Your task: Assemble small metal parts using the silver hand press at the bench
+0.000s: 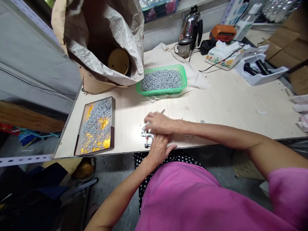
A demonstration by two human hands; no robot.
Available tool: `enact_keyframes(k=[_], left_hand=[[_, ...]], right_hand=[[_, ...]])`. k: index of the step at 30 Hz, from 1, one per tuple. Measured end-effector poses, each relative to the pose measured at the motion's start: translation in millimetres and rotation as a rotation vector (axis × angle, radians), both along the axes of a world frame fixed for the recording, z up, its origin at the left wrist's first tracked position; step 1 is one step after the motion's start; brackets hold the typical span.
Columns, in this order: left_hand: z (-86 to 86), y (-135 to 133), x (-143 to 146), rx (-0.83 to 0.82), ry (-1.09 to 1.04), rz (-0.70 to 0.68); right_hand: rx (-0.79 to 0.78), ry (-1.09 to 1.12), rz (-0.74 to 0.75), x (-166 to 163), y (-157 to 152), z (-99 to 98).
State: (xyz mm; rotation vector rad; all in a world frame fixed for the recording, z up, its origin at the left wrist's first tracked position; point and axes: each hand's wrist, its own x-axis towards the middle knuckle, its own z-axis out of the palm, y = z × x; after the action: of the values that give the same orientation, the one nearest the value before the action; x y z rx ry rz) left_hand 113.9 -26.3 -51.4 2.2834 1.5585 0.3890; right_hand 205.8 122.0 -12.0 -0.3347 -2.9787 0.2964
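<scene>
A small silvery metal tool (146, 138) with a red band lies near the front edge of the table, partly hidden by my hands. My right hand (160, 123) is over its far end, fingers curled down; what they grip is hidden. From behind that hand pokes a thin grey tip (163, 111). My left hand (158, 149) rests at the table edge beside the tool, its fingers stretched and its thumb apart. Those fingertips pass under my right hand. To the left is a shallow tray (113, 122) of small metal pins, and beyond my hands stands a green basket (184, 77) full of similar pins.
A large woven sack (130, 35) stands open at the back left. Along the back are a steel kettle (190, 24), a glass cup (184, 48), an orange battery pack (222, 32), a tissue pack (221, 56) and a white holder (260, 78). Cardboard (286, 41) fills the right corner.
</scene>
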Motion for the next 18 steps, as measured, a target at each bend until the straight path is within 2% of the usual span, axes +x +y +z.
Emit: enact_keyframes(k=[1, 3, 7, 10, 12, 14, 15, 16, 18], left_hand=[[-1.8, -1, -1, -0.024, 0.001, 0.004], [-5.4, -5, -3, -0.054, 0.007, -0.004], [-10.4, -9, -7, -0.059, 0.03, -0.074], [-12.9, -11, -6, -0.056, 0.054, -0.08], [-13.1, -12, -10, 0.002, 0.032, -0.126], [-9.7, -12, -25, 0.123, -0.006, -0.179], [-5.9, -11, -39, 0.203, -0.015, -0.159], [-0.2, -9, -58, 0.282, -0.007, -0.09], [16.0, -4, -108, 0.414, 0.071, 0.214]], right_hand=[[0.013, -0.004, 0.119, -8, -10, -1.1], [0.042, -0.022, 0.249, -21, -26, -6.5], [0.053, 0.036, 0.348, -37, -35, -17.9], [-0.07, 0.201, 0.414, -45, -37, -15.4], [-0.176, 0.381, 0.349, -46, -34, -4.9], [-0.237, 0.574, 0.202, -41, -22, 12.5], [-0.235, 0.655, 0.111, -35, -11, 22.9], [-0.215, 0.721, 0.019, -27, 4, 33.6], [-0.102, 0.787, -0.186, -7, 39, 52.8]])
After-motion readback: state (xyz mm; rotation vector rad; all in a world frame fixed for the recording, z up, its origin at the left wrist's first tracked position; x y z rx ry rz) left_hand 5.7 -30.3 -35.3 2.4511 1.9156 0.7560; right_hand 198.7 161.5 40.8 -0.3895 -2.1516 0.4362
